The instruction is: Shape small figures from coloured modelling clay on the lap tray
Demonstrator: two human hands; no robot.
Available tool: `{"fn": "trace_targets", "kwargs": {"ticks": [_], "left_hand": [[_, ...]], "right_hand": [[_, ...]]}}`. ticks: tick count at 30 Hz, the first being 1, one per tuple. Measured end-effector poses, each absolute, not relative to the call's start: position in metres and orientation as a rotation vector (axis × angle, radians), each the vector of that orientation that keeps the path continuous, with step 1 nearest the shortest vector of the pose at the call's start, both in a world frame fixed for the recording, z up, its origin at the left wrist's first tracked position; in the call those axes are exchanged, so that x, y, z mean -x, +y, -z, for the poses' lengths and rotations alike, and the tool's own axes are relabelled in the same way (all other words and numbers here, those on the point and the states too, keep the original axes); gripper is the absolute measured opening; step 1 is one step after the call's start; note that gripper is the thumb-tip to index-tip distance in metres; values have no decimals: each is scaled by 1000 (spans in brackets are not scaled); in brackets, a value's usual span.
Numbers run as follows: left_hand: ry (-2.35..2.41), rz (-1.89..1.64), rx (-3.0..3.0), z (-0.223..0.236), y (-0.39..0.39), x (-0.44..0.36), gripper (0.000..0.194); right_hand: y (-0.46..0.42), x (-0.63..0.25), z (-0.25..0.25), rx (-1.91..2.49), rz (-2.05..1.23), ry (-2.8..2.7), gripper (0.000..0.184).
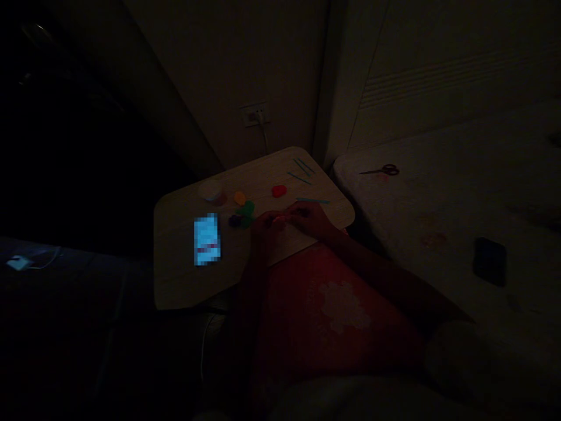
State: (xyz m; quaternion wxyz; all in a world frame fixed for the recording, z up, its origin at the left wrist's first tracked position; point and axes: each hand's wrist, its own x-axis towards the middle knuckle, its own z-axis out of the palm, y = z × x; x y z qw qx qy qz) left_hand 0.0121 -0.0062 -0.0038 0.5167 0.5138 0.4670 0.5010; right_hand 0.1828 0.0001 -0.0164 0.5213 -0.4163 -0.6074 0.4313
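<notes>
In dim light, my left hand (pixel 263 227) and my right hand (pixel 312 217) meet over the near edge of a small wooden table (pixel 175 286). Between their closed fingers is a small pink lump of modelling clay (pixel 280 218); its details are lost in the dark. Just beyond lies a red lump of clay (pixel 279 191). Green clay (pixel 246 213), a dark purple lump (pixel 235 221) and an orange lump (pixel 239 198) sit close together left of my left hand. A thin blue-green stick (pixel 312 200) lies behind my right hand.
Several thin sticks (pixel 302 169) lie at the table's far corner. A round tub (pixel 210 190) and a lit, pixelated phone screen (pixel 207 240) are on the left. Scissors (pixel 380 171) and a dark flat object (pixel 489 261) rest on the pale surface to the right. A wall socket (pixel 255 114) holds a plug.
</notes>
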Motion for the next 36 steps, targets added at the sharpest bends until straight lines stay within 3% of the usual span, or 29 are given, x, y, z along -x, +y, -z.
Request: {"fn": "trace_targets", "kwargs": {"ticks": [8,12,19,26,30,36], "left_hand": [[971,-1328,-915,5,-1,-11,41],[871,-1398,-901,3,-1,-10,40],[866,-1349,-917,7,-1,-12,45],[881,-1301,-903,7,-1,-12,45],[946,-1347,-875,5,-1,-12,35],[1016,-1348,-903,6,-1,-14,28]], "right_hand": [[-2,-181,14,1020,-967,-1553,37],[-4,-179,10,1009,-883,-1780,44],[-4,-180,10,1089,-853,-1896,13],[-7,-176,7,1068,-782,-1884,14],[-16,-188,0,1089,-567,-1926,19],[-33,-224,1,1501,-191,-1764,25]]}}
